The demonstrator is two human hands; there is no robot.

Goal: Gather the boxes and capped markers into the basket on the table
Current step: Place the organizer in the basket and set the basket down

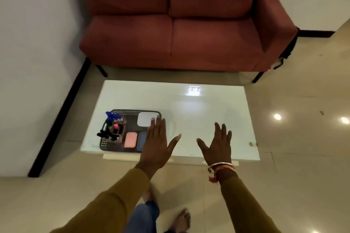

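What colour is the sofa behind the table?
Dark red sofa, seen clearly in the head view.

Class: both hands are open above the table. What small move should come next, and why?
Probably draw both hands back: the left hand and right hand hold nothing, and the boxes and markers already sit in the basket.

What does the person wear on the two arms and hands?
Both arms have long mustard-brown sleeves. The left hand is bare, with nothing on the wrist. The right hand is bare too, but its wrist carries metal bangles and an orange thread.
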